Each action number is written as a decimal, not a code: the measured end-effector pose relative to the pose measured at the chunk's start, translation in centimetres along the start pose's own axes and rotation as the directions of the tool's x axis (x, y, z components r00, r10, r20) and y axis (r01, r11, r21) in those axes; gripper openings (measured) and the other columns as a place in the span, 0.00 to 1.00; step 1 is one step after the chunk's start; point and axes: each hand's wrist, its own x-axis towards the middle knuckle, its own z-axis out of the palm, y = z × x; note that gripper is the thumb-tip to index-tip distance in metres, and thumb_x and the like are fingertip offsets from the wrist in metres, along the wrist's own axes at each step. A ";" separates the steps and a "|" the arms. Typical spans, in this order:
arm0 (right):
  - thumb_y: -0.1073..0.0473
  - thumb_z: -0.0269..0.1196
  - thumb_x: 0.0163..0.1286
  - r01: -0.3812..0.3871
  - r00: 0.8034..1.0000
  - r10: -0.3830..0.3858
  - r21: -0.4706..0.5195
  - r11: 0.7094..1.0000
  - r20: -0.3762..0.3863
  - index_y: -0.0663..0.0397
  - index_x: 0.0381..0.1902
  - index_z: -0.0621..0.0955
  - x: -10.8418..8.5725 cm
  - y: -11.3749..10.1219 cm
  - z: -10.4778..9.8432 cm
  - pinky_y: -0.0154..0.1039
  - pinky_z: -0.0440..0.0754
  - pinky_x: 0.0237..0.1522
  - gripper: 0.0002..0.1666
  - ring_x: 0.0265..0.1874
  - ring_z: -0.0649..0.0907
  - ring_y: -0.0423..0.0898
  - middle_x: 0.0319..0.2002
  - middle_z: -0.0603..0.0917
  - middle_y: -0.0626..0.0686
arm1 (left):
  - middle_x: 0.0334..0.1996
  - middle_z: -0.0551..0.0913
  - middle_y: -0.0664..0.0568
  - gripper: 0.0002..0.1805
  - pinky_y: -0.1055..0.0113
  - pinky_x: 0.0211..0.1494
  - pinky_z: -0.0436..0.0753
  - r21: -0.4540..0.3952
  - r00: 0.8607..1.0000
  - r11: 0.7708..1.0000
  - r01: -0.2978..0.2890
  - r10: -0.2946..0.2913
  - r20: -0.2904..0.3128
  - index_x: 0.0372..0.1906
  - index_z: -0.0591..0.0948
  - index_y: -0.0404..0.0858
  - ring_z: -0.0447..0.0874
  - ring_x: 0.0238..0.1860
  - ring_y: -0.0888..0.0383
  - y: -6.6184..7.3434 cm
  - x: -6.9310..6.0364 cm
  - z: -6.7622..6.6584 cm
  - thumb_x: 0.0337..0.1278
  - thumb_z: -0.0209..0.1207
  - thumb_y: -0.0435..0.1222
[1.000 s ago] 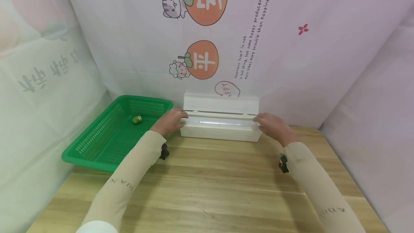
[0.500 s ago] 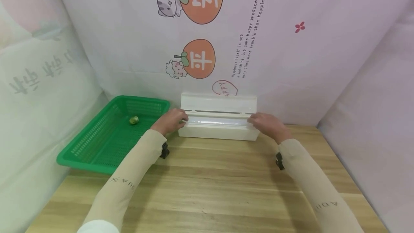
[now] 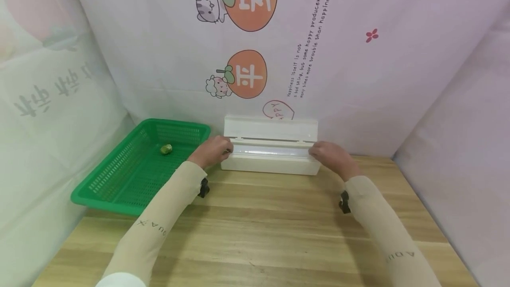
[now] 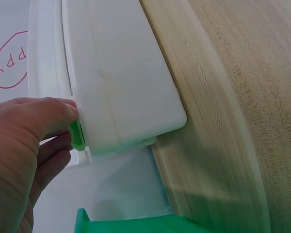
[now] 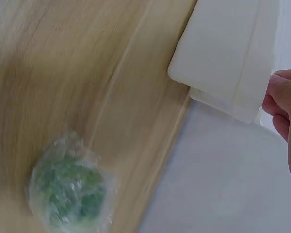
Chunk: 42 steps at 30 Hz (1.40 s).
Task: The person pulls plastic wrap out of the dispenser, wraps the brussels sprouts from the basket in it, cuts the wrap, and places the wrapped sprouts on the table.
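Left hand (image 3: 212,151) nudged inward — edge of box (image 3: 269,166) gripped, tabletop (image 3: 263,229) stretching in front.

Right hand (image 5: 290,102) at right edge, partly cut off; thumb and curled fingers pinch rim of white box (image 5: 220,53). Box tilted in view, rounded corner over wooden table (image 5: 58,82). Clear-wrapped green bundle (image 5: 70,194), blurred, lower left, well apart. Pale surface (image 5: 213,174) beyond table edge.

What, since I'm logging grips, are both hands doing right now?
Left hand: closed, pinching the green piece.
Right hand: curled at the white box; whether it grips anything cannot be told.
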 end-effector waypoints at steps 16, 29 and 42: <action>0.66 0.63 0.78 -0.238 0.942 0.299 0.326 0.915 -0.151 0.67 0.48 0.87 0.2 0.4 1.2 0.58 0.90 0.54 0.10 0.47 0.90 0.62 0.47 0.91 0.66 | 0.40 0.92 0.49 0.07 0.62 0.48 0.90 -0.100 0.999 0.994 0.053 -0.054 -0.007 0.43 0.92 0.37 0.87 0.40 0.57 -0.3 0.1 0.8 0.69 0.64 0.30; 0.66 0.62 0.78 -0.287 0.913 0.366 0.356 0.889 -0.180 0.68 0.47 0.87 1.7 0.4 0.9 0.60 0.88 0.55 0.10 0.47 0.89 0.63 0.48 0.90 0.68 | 0.39 0.92 0.49 0.07 0.60 0.49 0.90 -0.146 0.998 0.989 0.030 -0.036 -0.044 0.39 0.91 0.37 0.89 0.41 0.55 -0.3 0.3 1.1 0.71 0.63 0.30; 0.64 0.60 0.80 -0.320 0.899 0.405 0.380 0.868 -0.168 0.69 0.51 0.85 2.4 1.3 1.2 0.61 0.86 0.59 0.13 0.50 0.88 0.65 0.50 0.89 0.69 | 0.42 0.92 0.47 0.06 0.61 0.53 0.90 -0.200 0.996 0.977 0.074 -0.084 -0.040 0.42 0.91 0.36 0.90 0.45 0.54 -0.4 1.1 1.5 0.72 0.65 0.34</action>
